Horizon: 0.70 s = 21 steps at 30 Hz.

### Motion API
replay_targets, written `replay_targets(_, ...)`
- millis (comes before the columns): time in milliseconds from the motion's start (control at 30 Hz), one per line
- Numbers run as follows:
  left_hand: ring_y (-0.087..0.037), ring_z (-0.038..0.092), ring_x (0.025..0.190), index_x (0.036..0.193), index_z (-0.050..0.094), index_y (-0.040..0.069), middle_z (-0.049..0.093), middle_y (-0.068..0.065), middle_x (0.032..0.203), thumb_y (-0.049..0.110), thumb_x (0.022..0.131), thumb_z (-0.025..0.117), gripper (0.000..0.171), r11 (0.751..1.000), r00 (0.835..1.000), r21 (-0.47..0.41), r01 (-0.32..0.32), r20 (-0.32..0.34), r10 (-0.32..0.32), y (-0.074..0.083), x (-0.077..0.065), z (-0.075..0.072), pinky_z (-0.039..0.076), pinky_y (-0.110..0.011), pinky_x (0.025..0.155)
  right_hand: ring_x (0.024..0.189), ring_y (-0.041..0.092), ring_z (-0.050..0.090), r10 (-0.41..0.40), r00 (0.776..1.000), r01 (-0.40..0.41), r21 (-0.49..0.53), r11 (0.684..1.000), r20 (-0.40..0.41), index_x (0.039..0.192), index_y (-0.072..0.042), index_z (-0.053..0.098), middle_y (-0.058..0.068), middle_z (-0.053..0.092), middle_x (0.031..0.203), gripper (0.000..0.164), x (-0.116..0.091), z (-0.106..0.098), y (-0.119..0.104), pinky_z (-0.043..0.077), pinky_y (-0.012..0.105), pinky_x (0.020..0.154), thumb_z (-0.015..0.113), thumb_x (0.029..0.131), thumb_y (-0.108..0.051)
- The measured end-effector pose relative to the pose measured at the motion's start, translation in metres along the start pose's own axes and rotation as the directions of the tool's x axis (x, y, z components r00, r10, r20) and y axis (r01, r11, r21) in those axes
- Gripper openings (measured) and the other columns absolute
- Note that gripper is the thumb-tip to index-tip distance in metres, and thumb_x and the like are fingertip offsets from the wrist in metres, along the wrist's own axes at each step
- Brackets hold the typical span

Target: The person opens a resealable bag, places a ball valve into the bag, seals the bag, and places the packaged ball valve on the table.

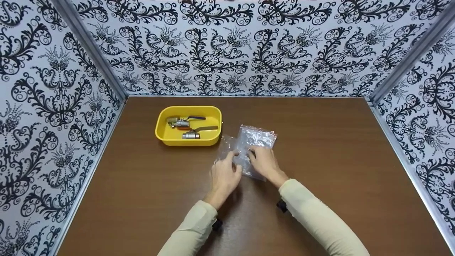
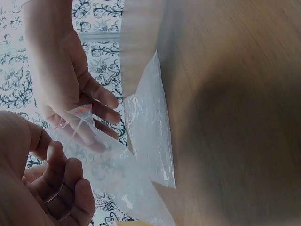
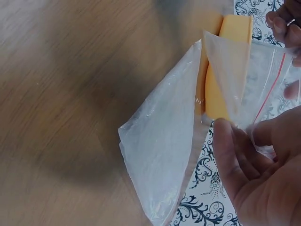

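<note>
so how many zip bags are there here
2: a raised zip bag between the left hand and right hand, and another zip bag lying on the brown table. More may be hidden beneath that one.

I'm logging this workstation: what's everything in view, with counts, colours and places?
Table: 1, brown, centre
Yellow tray: 1, yellow, far left part of table
Valves: at least 2, metallic, inside tray
Flat bag: at least 1, clear, on table
Raised bag: 1, clear with red strip, above table
Walls: 3, black-on-white, around table
Rails: at least 2, grey, wall corners
Wrist devices: 2, black, near wrists
Sleeves: 2, cream, on arms
Left hand: 1, bare, at raised bag
Right hand: 1, bare, pinching raised bag
</note>
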State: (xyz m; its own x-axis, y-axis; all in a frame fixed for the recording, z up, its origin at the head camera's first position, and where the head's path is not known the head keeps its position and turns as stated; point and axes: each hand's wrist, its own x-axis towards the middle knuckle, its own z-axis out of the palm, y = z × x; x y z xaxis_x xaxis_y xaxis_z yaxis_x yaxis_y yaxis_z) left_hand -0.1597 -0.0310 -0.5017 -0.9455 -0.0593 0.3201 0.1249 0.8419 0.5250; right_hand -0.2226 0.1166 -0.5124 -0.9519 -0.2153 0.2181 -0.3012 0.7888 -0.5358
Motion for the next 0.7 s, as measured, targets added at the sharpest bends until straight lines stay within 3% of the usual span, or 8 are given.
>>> replay_targets(200, -0.024, 0.066, 0.077, 0.111, 0.066, 0.020, 0.067, -0.002, 0.091, 0.017, 0.079, 0.069, 0.032, 0.988, 0.990, 0.094, -0.125, -0.056, 0.131, -0.006, 0.005, -0.004, 0.053, -0.039, 0.061, 0.074, 0.021, 0.068, -0.079, 0.995, 0.076, 0.056, 0.996, 0.055, 0.099, -0.007, 0.075, 0.007, 0.075, 0.085, 0.015, 0.003, -0.002, -0.003, 0.054, 0.041, 0.071, 0.063, 0.090, -0.007)
replay_targets(333, -0.025, 0.065, 0.080, 0.112, 0.065, 0.018, 0.065, -0.004, 0.096, 0.010, 0.076, 0.071, 0.037, 0.981, 0.983, 0.100, -0.169, -0.058, 0.175, -0.007, 0.006, -0.007, 0.054, -0.040, 0.062, 0.068, 0.017, 0.064, -0.128, 0.987, 0.121, 0.071, 0.990, 0.099, 0.098, -0.007, 0.075, 0.006, 0.074, 0.081, 0.016, 0.005, -0.002, -0.007, 0.053, 0.037, 0.066, 0.063, 0.089, -0.004)
replay_targets(533, -0.027, 0.067, 0.070, 0.098, 0.066, 0.010, 0.068, -0.005, 0.087, 0.004, 0.074, 0.069, 0.024, 0.988, 0.986, 0.035, -0.149, -0.072, 0.151, -0.002, 0.005, -0.013, 0.054, -0.040, 0.060, 0.072, 0.017, 0.068, -0.113, 0.975, 0.079, 0.174, 0.982, 0.193, 0.102, -0.009, 0.075, 0.007, 0.075, 0.090, 0.017, 0.006, 0.003, -0.018, 0.055, 0.031, 0.066, 0.067, 0.087, -0.009)
replay_targets(700, -0.026, 0.069, 0.071, 0.093, 0.070, 0.014, 0.070, -0.001, 0.083, 0.004, 0.074, 0.068, 0.021, 0.996, 0.988, 0.015, -0.091, -0.128, 0.092, -0.004, 0.007, -0.019, 0.054, -0.040, 0.061, 0.075, 0.021, 0.068, -0.121, 0.976, 0.105, 0.097, 0.990, 0.181, 0.099, -0.010, 0.075, 0.005, 0.074, 0.084, 0.022, 0.008, 0.014, -0.025, 0.054, 0.037, 0.070, 0.070, 0.078, -0.008)
